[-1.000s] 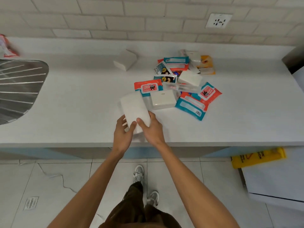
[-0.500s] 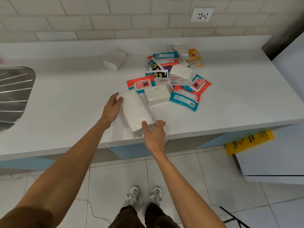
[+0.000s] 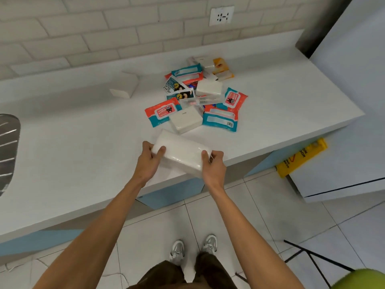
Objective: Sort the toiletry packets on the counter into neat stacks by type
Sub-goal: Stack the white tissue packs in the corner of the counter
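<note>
A long white tissue packet (image 3: 180,150) lies slanted at the counter's front edge. My left hand (image 3: 148,161) grips its left end and my right hand (image 3: 213,166) grips its right end, thumbs on top. Behind it sits a loose pile of packets (image 3: 200,97): red-and-teal wipes packets (image 3: 161,112), a small cream packet (image 3: 185,119), another white packet (image 3: 209,88), printed sachets (image 3: 174,86) and orange packets (image 3: 221,68) at the back. One white packet (image 3: 125,86) lies alone to the left of the pile.
The white counter (image 3: 83,142) runs left to a steel sink drainer (image 3: 7,151). A brick wall with a socket (image 3: 221,15) stands behind. A white appliance (image 3: 354,101) is at the right, and a yellow floor sign (image 3: 302,157) lies below the counter's end.
The long white packet has turned from pointing away from me to lying crosswise. My left hand slid to its left end and my right hand to its right end. The camera moved left.
</note>
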Demonstrator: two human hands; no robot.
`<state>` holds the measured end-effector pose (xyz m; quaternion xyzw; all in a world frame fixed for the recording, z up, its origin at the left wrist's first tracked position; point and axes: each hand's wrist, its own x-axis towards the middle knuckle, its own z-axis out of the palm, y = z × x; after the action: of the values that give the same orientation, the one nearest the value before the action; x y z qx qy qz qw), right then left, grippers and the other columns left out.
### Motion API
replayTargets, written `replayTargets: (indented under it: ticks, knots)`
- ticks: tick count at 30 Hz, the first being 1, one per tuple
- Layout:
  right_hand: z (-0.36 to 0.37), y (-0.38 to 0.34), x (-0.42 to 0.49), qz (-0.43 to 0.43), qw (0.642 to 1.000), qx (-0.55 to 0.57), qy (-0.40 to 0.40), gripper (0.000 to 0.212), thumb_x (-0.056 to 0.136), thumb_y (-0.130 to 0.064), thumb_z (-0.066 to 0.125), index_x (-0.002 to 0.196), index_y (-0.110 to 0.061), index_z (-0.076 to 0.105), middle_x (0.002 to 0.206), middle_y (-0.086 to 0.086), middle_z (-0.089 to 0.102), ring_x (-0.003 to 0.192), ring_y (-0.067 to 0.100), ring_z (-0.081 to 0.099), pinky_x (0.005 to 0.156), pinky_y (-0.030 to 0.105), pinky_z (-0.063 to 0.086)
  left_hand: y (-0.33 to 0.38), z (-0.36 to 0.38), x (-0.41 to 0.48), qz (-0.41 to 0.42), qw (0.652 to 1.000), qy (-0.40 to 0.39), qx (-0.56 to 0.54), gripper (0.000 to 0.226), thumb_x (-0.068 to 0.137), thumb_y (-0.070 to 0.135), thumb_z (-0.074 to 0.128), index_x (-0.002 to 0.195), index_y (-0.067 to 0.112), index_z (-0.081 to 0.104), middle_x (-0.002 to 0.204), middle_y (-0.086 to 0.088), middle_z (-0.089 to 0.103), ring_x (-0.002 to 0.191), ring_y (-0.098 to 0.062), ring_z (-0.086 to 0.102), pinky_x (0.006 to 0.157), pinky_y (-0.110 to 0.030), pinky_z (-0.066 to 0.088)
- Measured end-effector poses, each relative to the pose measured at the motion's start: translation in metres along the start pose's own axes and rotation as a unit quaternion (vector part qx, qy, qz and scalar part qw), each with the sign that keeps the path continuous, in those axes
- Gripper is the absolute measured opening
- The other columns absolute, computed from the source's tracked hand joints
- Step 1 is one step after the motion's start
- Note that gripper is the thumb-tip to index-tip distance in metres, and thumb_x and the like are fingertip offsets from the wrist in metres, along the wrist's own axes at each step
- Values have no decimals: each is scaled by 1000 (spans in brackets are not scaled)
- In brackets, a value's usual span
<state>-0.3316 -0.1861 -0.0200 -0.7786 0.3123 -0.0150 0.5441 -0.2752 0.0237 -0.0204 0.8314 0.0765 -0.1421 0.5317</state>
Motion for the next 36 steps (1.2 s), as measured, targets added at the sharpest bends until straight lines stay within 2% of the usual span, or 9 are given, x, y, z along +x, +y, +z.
replayTargets:
  ticks: [3, 8, 11, 15, 18, 23, 26, 30, 36]
  knots:
    - [-17, 1, 15, 8, 1000, -7, 18, 29, 107, -43, 51, 123, -19, 51, 107, -4, 61, 100, 17, 63, 62, 10, 42, 10, 19, -4, 14, 1000, -10, 15, 43, 98, 55, 56, 115, 18, 39, 108, 6, 57, 99, -15, 62, 75, -28, 53]
    - [-56, 8, 45, 10, 999, 29, 46, 52, 107, -46, 49, 153, -23, 44, 141, -3, 56, 127, 19, 55, 99, 29, 47, 35, 69, -9, 27, 999, -38, 18, 43, 97, 53, 58, 123, 25, 38, 116, 12, 57, 104, -14, 62, 73, -17, 50]
    - [-88, 14, 72, 11, 998, 28, 60, 54, 108, -47, 47, 157, -27, 39, 150, -1, 52, 135, 23, 51, 109, 41, 48, 51, 108, -12, 34, 998, -51, 4, 52, 97, 53, 58, 137, 29, 37, 131, 10, 55, 111, -14, 60, 85, -21, 52]
    - [-132, 21, 107, 12, 998, 27, 64, 51, 108, -44, 47, 155, -27, 40, 146, 2, 54, 127, 23, 56, 104, 42, 52, 70, 156, -9, 62, 996, -66, 4, 58, 99, 52, 55, 151, 35, 37, 135, 21, 51, 117, -7, 54, 100, -35, 50]
    - [-177, 33, 144, 0, 998, 27, 59, 49, 108, -45, 46, 153, -27, 41, 142, 1, 56, 120, 19, 56, 103, 41, 52, 96, 204, -3, 68, 995, -70, 9, 57, 100, 47, 54, 153, 35, 36, 133, 20, 51, 116, -6, 54, 103, -39, 49]
    - [-235, 47, 195, -9, 998, 15, 57, 49, 109, -47, 44, 153, -26, 42, 140, 0, 57, 122, 20, 55, 108, 42, 50, 130, 274, 10, 79, 993, -79, 27, 63, 100, 52, 50, 157, 32, 32, 129, 16, 54, 110, -6, 55, 98, -33, 51]
    - [-268, 52, 221, -6, 997, 33, 67, 48, 109, -46, 44, 152, -25, 43, 134, -4, 58, 118, 18, 56, 102, 34, 49, 148, 310, 21, 78, 992, -99, 5, 67, 94, 56, 56, 154, 33, 36, 131, 17, 54, 113, -8, 56, 97, -35, 54]
    - [-306, 52, 258, 6, 995, 52, 87, 47, 109, -43, 45, 152, -25, 43, 127, -8, 56, 114, 14, 53, 95, 28, 45, 173, 351, 47, 96, 987, -130, -20, 70, 91, 53, 66, 152, 35, 39, 140, 17, 57, 121, -5, 56, 98, -21, 47]
    - [-347, 50, 312, 12, 993, 57, 104, 49, 109, -43, 45, 153, -23, 41, 128, -6, 58, 113, 15, 53, 97, 29, 44, 213, 400, 91, 119, 984, -134, 16, 58, 98, 51, 54, 151, 31, 41, 136, 14, 59, 121, -12, 60, 103, -34, 49]
